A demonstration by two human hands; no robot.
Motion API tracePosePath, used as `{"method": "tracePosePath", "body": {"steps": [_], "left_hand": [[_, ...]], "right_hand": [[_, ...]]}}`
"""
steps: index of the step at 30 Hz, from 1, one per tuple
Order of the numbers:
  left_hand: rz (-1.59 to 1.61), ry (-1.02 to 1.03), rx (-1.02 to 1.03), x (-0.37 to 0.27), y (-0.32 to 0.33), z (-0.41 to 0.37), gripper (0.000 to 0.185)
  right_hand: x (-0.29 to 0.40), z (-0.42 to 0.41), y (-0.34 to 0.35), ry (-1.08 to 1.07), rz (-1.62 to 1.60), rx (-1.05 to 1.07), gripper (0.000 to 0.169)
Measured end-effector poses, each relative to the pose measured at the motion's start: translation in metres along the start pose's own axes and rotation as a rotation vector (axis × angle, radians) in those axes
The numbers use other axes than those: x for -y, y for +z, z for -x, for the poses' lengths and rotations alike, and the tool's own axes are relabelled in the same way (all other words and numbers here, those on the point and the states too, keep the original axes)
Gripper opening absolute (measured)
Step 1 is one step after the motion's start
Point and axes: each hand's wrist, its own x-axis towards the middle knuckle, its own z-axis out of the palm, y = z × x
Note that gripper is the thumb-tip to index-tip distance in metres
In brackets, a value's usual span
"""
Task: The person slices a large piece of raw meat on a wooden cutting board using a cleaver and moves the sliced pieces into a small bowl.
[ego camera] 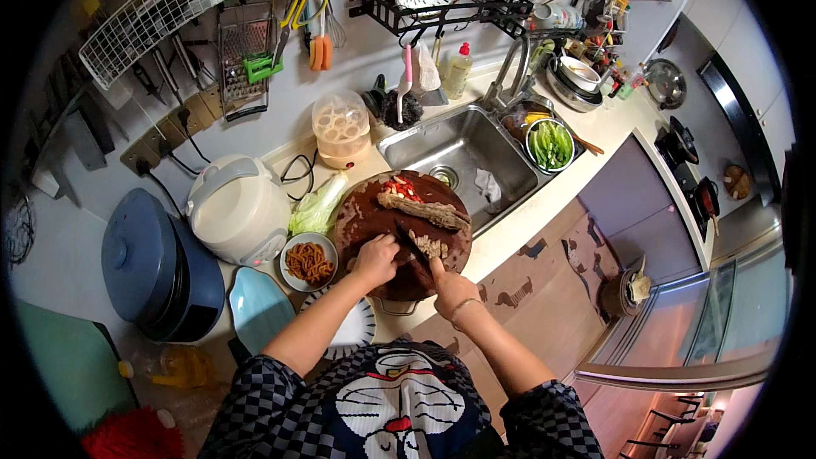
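A dark knife (414, 248) lies across the round wooden chopping board (357, 210), its tip pointing up and left. My right hand (454, 290) closes around its handle end, index finger extended along the blade beside small light-brown chopped pieces (430, 246). On the knife's left side, my left hand (377, 261) is curled over the board with its fingertips near the blade; whether it pinches anything is hidden. Above the blade rests a long brown piece of food (424, 211), which looks like cooked meat. Chopped red chili and pale bits (400, 187) sit at the board's far edge.
Left of the board are leafy greens (319, 207), a bowl of brown strips (310, 262), a blue dish (258, 303), a striped-rim plate (350, 325) and a rice cooker (236, 210). An egg steamer (342, 131) stands behind; the steel sink (472, 140) and a lettuce bowl (550, 145) lie to the right.
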Motion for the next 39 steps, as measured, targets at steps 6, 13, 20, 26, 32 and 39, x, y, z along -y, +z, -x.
{"method": "tracePosePath", "body": {"steps": [6,13,20,26,32,39], "left_hand": [[-0.003,0.021,0.06,0.001,-0.002,-0.003,0.018],[0.142,0.016,0.036,0.004,-0.009,-0.003,0.016],[0.004,0.017,0.123,0.005,-0.01,-0.004,0.016],[-0.002,0.067,0.093,-0.004,-0.01,-0.007,0.012],[0.155,0.07,0.014,0.001,-0.006,-0.004,0.017],[-0.021,0.058,0.18,0.007,-0.01,-0.011,0.016]], "right_hand": [[0.015,-0.052,0.036,0.028,0.021,-0.109,0.062],[-0.006,-0.033,0.006,-0.032,-0.075,-0.105,0.068],[0.009,0.005,-0.016,0.016,-0.06,0.035,0.046],[0.01,-0.031,0.025,0.06,-0.03,-0.043,0.043],[-0.004,-0.05,0.02,-0.013,-0.118,-0.125,0.055],[0.011,-0.007,-0.005,0.016,-0.047,-0.037,0.051]]}}
